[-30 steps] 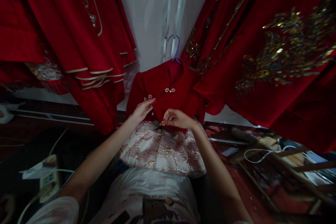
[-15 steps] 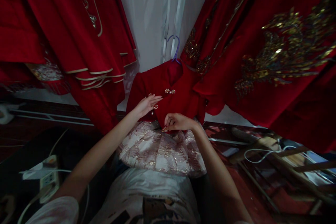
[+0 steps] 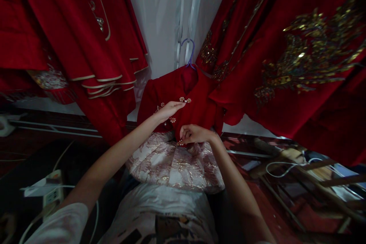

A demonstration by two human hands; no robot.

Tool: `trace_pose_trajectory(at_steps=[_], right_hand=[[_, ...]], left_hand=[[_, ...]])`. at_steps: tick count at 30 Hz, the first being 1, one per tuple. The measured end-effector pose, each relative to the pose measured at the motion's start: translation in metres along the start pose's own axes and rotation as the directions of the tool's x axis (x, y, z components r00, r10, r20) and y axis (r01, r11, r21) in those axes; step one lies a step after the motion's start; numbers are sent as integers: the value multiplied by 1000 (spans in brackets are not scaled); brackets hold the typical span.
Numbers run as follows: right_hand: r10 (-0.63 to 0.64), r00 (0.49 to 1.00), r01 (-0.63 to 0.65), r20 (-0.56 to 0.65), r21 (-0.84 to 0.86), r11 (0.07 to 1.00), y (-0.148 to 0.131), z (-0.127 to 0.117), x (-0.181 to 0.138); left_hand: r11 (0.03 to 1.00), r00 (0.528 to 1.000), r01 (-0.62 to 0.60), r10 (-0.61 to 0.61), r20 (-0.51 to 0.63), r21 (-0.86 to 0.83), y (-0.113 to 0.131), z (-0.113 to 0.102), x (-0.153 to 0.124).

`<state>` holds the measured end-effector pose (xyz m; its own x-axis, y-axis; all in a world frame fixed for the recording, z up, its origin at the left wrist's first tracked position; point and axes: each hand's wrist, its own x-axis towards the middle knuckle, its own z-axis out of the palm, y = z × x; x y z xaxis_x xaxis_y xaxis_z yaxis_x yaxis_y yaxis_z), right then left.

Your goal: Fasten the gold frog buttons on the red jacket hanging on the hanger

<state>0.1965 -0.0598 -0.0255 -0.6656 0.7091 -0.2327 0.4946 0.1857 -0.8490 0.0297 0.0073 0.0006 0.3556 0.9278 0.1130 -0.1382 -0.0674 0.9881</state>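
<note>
At the far left edge sits a white roll (image 3: 5,126), and below it a power strip (image 3: 53,197) rests on a dark surface, with pale cables running from it. Above, red clothes (image 3: 68,26) hang down, some of them edged in pale piping (one lower piece carries a silvery patch and red fringe).

From lower left, the left arm reaches across to the middle. The left hand (image 3: 170,111) lies over the front of a red jacket (image 3: 200,112), fingers straight and close together, gripping nothing that shows; whether the palm presses the cloth, I cannot tell. Its fingertips end at the top clasp (image 3: 185,100), and a beaded flower (image 3: 172,120) shows just below the hand.

The jacket is in the centre, on a purple hanger (image 3: 191,51), in front of pale poles (image 3: 192,11). Under its hem, a white and pink brocade (image 3: 174,167) spreads above the person's printed shirt (image 3: 171,198).

The right hand (image 3: 194,134) has its fingers curled in, thumb and fingertips pinching the jacket's lower front edge at another clasp (image 3: 180,143).

Farther right hangs a red gown (image 3: 286,114) with gold sequins (tightly clustered), above a wooden frame (image 3: 309,185) and a looped white cord (image 3: 274,176).
</note>
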Motion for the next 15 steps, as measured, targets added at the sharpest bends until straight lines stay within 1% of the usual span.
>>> trace_pose_trajectory(at_steps=[2,4,5,7,9,11,13,15], right_hand=[[-20,1000,20,2,1,1000,2,0,1],[-31,1000,31,3,0,1000,4,0,2],[-32,999,32,4,1,999,5,1,3],[-33,999,33,1,1,999,5,1,3],[-31,1000,31,1,2,1000,6,1,4],[-28,1000,28,2,5,1000,6,1,4],[-26,1000,26,-1,8,1000,6,2,5],[-26,1000,26,-12,9,1000,6,2,5]], left_hand=[[999,997,-46,45,-62,-23,-6,8,3],[988,987,-87,68,-143,-131,-14,15,8],[974,981,-95,56,-184,-206,-18,19,10],[928,969,-85,-8,-247,-362,-25,25,14],[879,959,-63,-78,-274,-472,-30,29,18],[851,952,-52,-116,-284,-523,-32,32,21],[838,944,-59,-130,-304,-542,-32,33,22],[822,936,-40,-168,-309,-568,-31,34,22]])
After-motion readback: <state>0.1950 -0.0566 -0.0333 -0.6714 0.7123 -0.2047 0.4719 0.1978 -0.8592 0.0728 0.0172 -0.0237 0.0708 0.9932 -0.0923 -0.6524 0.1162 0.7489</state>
